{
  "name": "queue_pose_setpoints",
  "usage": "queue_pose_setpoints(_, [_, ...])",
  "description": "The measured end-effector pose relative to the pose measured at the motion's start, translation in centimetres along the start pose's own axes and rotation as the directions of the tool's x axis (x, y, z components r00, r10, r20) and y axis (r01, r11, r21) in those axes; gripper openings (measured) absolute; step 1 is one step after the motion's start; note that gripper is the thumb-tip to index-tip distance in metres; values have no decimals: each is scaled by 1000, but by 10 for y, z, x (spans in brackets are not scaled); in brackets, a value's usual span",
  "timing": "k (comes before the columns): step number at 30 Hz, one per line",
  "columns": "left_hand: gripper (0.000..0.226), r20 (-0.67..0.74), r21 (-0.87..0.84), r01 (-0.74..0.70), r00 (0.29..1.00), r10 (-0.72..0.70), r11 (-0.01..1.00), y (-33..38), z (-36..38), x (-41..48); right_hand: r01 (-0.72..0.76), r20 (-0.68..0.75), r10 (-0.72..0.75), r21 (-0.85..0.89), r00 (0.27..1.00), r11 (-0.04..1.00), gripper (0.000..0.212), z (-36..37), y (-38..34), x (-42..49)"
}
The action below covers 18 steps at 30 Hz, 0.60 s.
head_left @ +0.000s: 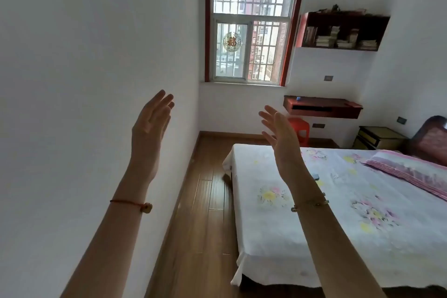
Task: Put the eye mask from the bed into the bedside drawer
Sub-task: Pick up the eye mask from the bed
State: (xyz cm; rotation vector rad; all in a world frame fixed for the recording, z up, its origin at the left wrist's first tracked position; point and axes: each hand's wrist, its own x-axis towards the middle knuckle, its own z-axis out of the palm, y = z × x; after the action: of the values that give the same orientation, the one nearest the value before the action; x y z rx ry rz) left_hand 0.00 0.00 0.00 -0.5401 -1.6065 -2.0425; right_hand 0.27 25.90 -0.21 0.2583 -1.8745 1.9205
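Ahead, right hand [281,138] before bed [338,237].

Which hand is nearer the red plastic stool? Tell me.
Right. The right hand overlaps the red plastic stool in the view, just left of it; the left hand is raised far left, against the wall.

Sheet [314,237] showing white to pale lilac, printed with yellow-and-pink flowers; pillow [408,172] showing pink and purple stripes; headboard [433,140] showing dark red-brown; floor [205,213] showing brown wood planks; stool [301,129] showing bright orange-red; window frame [290,38] showing red; shelf [343,31] showing dark red; walls [84,55] showing plain white; left-wrist cord [125,203] showing red.
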Motion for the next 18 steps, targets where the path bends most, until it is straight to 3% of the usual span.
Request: queue_pose_setpoints(18, [54, 8, 4, 136, 991, -136, 991, -191, -5, 189, -132, -51, 132, 11, 990, 991, 40, 36, 171, 211])
